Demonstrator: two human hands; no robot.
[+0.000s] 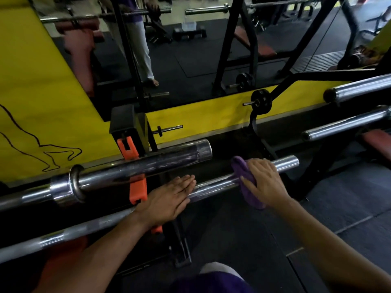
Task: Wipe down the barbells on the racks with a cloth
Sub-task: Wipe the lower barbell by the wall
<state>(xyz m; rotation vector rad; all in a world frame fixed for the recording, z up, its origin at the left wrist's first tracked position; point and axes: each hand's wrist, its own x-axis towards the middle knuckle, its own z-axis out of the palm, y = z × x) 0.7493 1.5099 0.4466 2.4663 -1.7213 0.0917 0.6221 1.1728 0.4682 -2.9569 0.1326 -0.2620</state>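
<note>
Now, from the left: the left hand (169, 197) lies flat with straight fingers on the nearer long chrome steel barbell (213, 185), which rests on the black rack with orange plastic hooks (137, 190). The right hand (264, 180) grips the purple cloth (247, 180) around its right sleeve. Probably the bar can roll under the wiping, because the flat hand only presses it.

Gym, chrome barbells (135, 166) on racks, wall mirror (190, 49), rubber flooring (349, 197)
</note>
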